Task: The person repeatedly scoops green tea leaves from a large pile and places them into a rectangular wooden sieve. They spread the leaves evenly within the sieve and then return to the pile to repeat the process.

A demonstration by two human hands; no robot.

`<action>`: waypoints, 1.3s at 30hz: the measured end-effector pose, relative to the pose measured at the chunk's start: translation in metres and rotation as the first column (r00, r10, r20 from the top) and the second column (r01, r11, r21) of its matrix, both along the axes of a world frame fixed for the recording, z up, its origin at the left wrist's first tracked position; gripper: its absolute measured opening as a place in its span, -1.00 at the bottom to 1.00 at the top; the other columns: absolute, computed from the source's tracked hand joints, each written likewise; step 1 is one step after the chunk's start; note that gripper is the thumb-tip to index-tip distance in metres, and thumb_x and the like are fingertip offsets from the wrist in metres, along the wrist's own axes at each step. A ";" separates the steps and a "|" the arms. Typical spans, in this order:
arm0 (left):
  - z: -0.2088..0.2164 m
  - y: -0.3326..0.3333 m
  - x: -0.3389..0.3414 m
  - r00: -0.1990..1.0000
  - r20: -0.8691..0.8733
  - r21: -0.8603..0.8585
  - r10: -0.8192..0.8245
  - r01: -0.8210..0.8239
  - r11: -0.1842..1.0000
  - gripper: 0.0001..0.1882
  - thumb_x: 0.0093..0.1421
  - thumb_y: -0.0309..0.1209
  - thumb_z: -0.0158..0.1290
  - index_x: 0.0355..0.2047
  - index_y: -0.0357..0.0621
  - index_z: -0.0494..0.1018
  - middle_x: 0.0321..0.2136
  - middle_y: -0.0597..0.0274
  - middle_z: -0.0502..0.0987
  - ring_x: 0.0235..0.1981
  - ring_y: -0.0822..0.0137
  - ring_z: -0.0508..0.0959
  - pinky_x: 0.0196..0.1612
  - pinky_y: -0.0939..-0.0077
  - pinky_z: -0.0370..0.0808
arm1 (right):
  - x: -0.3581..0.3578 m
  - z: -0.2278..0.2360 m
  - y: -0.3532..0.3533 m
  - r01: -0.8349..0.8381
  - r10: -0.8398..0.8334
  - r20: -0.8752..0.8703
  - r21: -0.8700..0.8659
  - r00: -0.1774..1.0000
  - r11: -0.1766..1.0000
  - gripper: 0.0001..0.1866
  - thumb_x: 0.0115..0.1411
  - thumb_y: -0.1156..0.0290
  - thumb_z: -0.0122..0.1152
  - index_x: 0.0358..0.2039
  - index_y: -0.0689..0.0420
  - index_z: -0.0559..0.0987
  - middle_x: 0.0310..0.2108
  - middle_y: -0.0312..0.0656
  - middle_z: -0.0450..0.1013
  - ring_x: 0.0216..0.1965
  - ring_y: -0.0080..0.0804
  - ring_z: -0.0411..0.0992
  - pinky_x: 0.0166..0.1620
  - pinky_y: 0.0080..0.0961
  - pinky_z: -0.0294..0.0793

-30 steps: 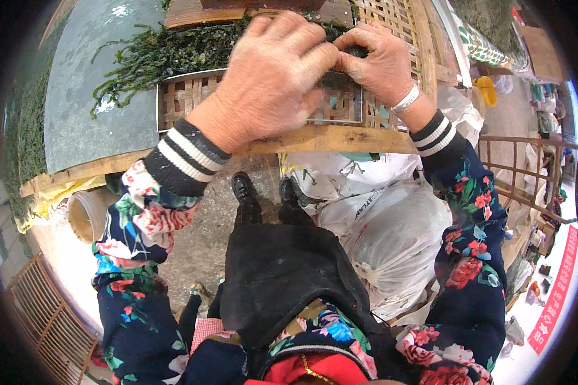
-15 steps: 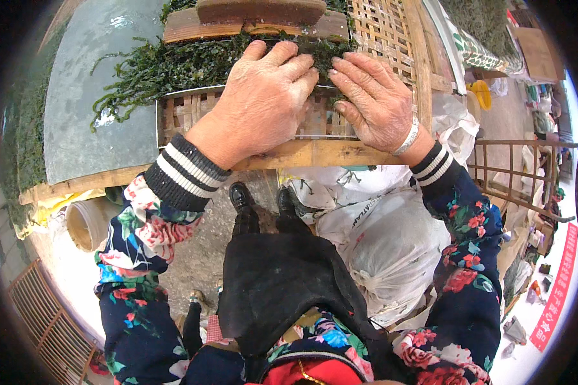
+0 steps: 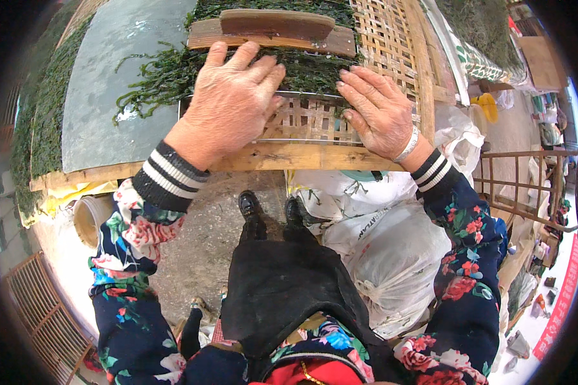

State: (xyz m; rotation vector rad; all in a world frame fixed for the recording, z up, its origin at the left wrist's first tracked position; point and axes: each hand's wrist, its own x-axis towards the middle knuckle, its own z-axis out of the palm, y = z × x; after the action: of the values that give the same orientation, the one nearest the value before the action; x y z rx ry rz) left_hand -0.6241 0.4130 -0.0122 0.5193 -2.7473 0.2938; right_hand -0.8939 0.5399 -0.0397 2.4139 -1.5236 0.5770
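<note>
While the left hand (image 3: 232, 106) lies palm down with its fingers spread wide, their tips reach over the dark green seaweed (image 3: 308, 76) to the near edge of a wooden block (image 3: 273, 31); whether they touch the wood cannot be told. The right hand (image 3: 384, 115) is palm down too, fingers straight and fairly close together, thumb apart, the tips at the seaweed's right end. Neither hand is seen gripping anything, though what lies under the palms is hidden. The seaweed forms a band between the fingertips, with loose strands trailing left of the left hand onto a grey sheet (image 3: 115, 90). Between the hands, nearer the person, a woven mat (image 3: 308, 115) shows inside a thin frame (image 3: 324, 140). The wooden edge of the desk (image 3: 289, 158) runs under both wrists, and a white bag (image 3: 395, 263) stands below the right hand.
</note>
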 end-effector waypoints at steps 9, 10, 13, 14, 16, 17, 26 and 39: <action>0.006 -0.011 0.055 0.996 -0.025 -0.011 0.084 -0.084 0.996 -0.51 0.19 -0.18 0.20 0.10 -0.11 0.54 0.21 0.21 0.46 0.31 0.06 0.31 0.30 -0.07 0.20 | 0.009 0.018 -0.004 -0.015 0.013 0.027 0.069 1.000 0.998 -0.55 0.04 0.40 0.38 -0.01 0.18 0.63 0.12 -0.11 0.52 0.19 -0.08 0.42 0.17 -0.16 0.46; 0.004 -0.011 0.057 0.999 -0.027 0.002 0.047 -0.047 0.999 -0.51 0.19 -0.18 0.20 0.09 -0.12 0.54 0.21 0.21 0.47 0.31 0.06 0.31 0.30 -0.07 0.20 | 0.013 0.023 -0.007 -0.015 0.015 0.006 0.063 1.000 0.998 -0.55 0.03 0.39 0.39 -0.02 0.18 0.63 0.12 -0.11 0.52 0.17 -0.08 0.43 0.16 -0.16 0.46; -0.005 -0.010 0.054 0.998 -0.056 0.071 0.010 -0.006 0.997 -0.51 0.20 -0.18 0.19 0.08 -0.14 0.53 0.20 0.19 0.48 0.32 0.05 0.31 0.29 -0.07 0.21 | 0.030 0.036 -0.017 -0.081 0.081 0.000 -0.018 0.997 0.997 -0.52 0.00 0.36 0.41 -0.02 0.18 0.63 0.13 -0.14 0.51 0.11 -0.08 0.43 0.09 -0.15 0.47; -0.007 -0.010 0.053 0.998 -0.067 0.082 0.015 -0.009 0.997 -0.51 0.20 -0.18 0.20 0.08 -0.14 0.53 0.19 0.19 0.49 0.32 0.05 0.32 0.29 -0.07 0.21 | 0.038 0.037 -0.022 -0.137 0.137 -0.013 0.012 0.991 0.991 -0.51 0.01 0.34 0.40 -0.01 0.18 0.62 0.12 -0.14 0.51 0.10 -0.08 0.43 0.08 -0.15 0.47; -0.007 -0.010 0.052 0.995 -0.094 0.099 0.024 -0.015 0.995 -0.51 0.20 -0.19 0.20 0.09 -0.15 0.53 0.18 0.19 0.50 0.31 0.05 0.32 0.29 -0.07 0.21 | 0.053 0.037 -0.035 -0.213 0.218 -0.036 0.110 0.975 0.971 -0.51 0.03 0.29 0.39 0.00 0.17 0.61 0.12 -0.15 0.51 0.09 -0.10 0.42 0.05 -0.16 0.47; -0.007 -0.010 0.052 0.997 -0.072 0.103 0.029 -0.022 0.994 -0.49 0.20 -0.18 0.20 0.11 -0.14 0.52 0.18 0.19 0.51 0.33 0.05 0.31 0.31 -0.09 0.20 | 0.062 0.033 -0.041 -0.181 0.187 -0.055 0.103 0.981 0.978 -0.50 0.08 0.20 0.35 0.01 0.17 0.59 0.09 -0.14 0.51 0.08 -0.11 0.41 0.04 -0.17 0.46; 0.003 -0.029 0.105 0.988 -0.102 0.019 0.120 -0.118 0.993 -0.54 0.23 -0.12 0.20 0.09 -0.01 0.58 0.21 0.28 0.51 0.37 0.13 0.29 0.33 -0.15 0.17 | 0.073 0.035 -0.058 -0.163 0.165 -0.033 0.054 0.986 0.985 -0.45 0.16 0.11 0.27 0.07 0.20 0.57 0.10 -0.09 0.49 0.06 -0.03 0.40 0.13 -0.17 0.45; 0.006 -0.016 0.156 0.935 -0.268 0.098 0.234 -0.215 0.972 -0.57 0.16 -0.23 0.26 0.00 -0.14 0.61 0.08 0.12 0.59 0.10 0.03 0.52 0.13 0.09 0.42 | 0.134 0.039 -0.111 -0.357 0.360 -0.029 0.079 0.932 0.931 -0.42 0.03 0.17 0.35 0.02 0.25 0.57 0.07 -0.05 0.49 0.01 -0.07 0.44 -0.04 -0.21 0.55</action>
State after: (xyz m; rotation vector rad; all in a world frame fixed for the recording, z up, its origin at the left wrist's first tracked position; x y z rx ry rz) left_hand -0.4677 0.3966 -0.0062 0.8298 -2.4334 0.1667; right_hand -0.7603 0.4292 -0.0011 2.7647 -1.1063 0.5388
